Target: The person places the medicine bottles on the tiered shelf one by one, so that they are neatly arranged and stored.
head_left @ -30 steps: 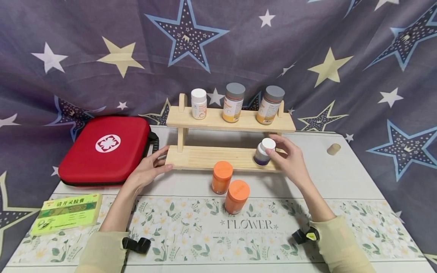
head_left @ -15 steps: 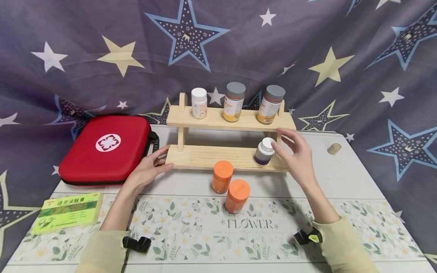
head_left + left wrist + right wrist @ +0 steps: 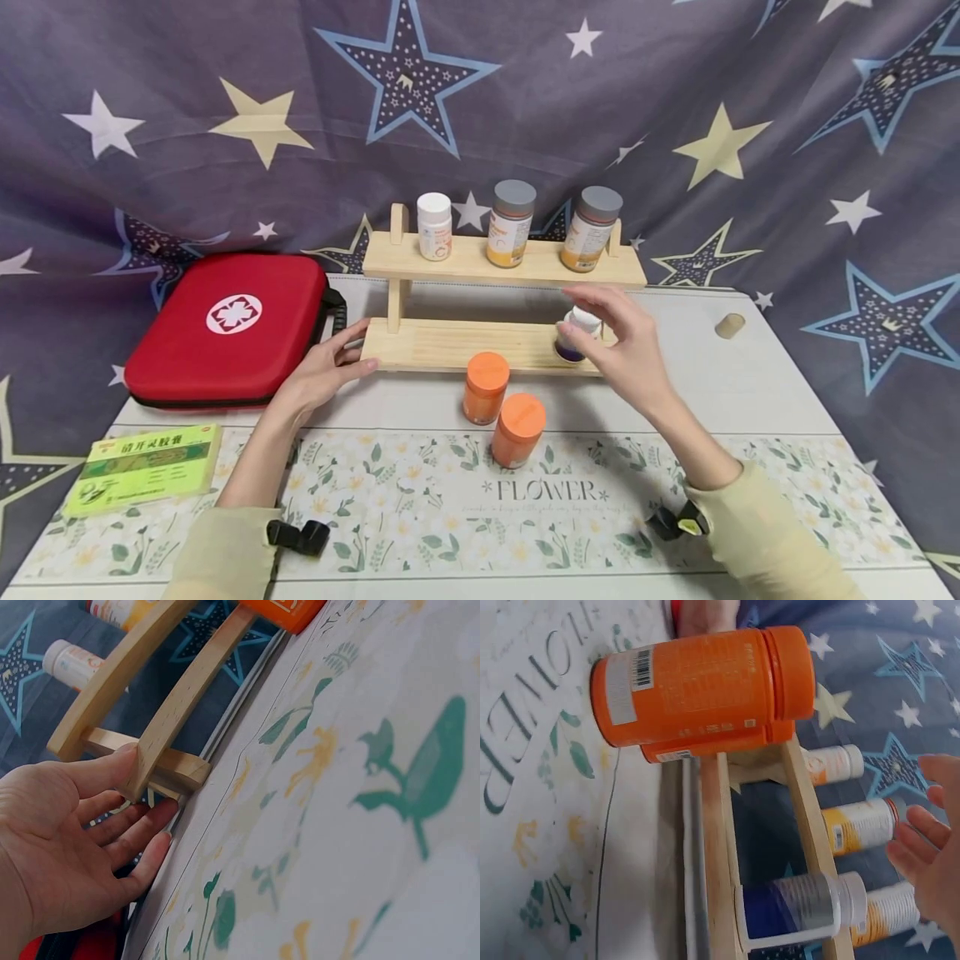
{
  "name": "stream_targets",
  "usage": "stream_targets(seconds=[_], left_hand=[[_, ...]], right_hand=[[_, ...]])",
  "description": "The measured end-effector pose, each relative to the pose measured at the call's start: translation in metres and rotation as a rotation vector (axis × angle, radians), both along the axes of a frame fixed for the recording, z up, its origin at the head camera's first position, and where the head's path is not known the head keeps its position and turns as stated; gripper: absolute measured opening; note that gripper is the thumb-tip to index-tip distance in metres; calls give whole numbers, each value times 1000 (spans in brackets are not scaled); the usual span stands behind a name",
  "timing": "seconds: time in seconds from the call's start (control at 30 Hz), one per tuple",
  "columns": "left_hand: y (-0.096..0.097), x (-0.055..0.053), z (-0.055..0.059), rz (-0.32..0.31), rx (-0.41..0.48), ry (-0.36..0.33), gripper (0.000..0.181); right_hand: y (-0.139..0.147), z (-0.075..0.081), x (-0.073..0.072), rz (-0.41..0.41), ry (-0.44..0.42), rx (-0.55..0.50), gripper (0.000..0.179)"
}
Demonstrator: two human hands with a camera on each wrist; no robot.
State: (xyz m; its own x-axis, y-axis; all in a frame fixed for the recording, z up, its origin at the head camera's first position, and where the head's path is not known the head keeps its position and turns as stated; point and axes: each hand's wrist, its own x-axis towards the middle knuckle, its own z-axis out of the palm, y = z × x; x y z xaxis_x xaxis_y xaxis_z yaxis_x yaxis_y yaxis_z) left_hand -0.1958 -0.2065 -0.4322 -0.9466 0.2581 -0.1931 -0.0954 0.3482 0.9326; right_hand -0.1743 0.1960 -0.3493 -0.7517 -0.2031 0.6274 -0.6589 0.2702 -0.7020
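A two-tier wooden shelf (image 3: 450, 346) stands mid-table. My left hand (image 3: 326, 372) holds the left end of its lower board; the left wrist view shows the thumb (image 3: 112, 766) against the board's end and the fingers around behind it. A small white-capped bottle with a purple base (image 3: 567, 350) stands at the right of the lower board. My right hand (image 3: 626, 342) hovers in front of this bottle, partly covering it, with thumb and fingers apart. In the right wrist view, the bottle (image 3: 787, 907) is visible with no fingers on it.
The upper board bears a white bottle (image 3: 435, 229) and two grey-capped bottles (image 3: 512, 225). Two orange jars (image 3: 486, 390) stand before the shelf. A red first-aid case (image 3: 225, 333) and a green medicine box (image 3: 142, 469) lie left. A small cork-like cylinder (image 3: 729, 326) lies right.
My right hand drew its fingers off the bottle to the right, then swung back left in front of it. The bottle stayed on the lower board. My left hand has kept its place.
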Motion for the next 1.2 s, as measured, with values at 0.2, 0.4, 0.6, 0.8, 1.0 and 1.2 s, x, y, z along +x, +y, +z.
stream_targets(seconds=[0.2, 0.4, 0.6, 0.8, 1.0, 1.2], left_hand=[[0, 0, 0, 1, 5, -8, 83], [-1, 0, -1, -4, -9, -1, 83], [-1, 0, 0, -6, -12, -4, 83], [0, -1, 0, -10, -8, -4, 83], [0, -2, 0, -10, -4, -3, 83], [-1, -1, 0, -10, -5, -3, 83]], right_hand=[[-8, 1, -2, 149, -117, 143, 45], [-12, -5, -8, 289, -332, 196, 47], [-16, -17, -21, 402, -476, 224, 51], [-18, -26, -31, 463, -523, 305, 54], [-20, -30, -38, 533, -579, 348, 59], [-22, -33, -42, 575, -616, 370, 55]])
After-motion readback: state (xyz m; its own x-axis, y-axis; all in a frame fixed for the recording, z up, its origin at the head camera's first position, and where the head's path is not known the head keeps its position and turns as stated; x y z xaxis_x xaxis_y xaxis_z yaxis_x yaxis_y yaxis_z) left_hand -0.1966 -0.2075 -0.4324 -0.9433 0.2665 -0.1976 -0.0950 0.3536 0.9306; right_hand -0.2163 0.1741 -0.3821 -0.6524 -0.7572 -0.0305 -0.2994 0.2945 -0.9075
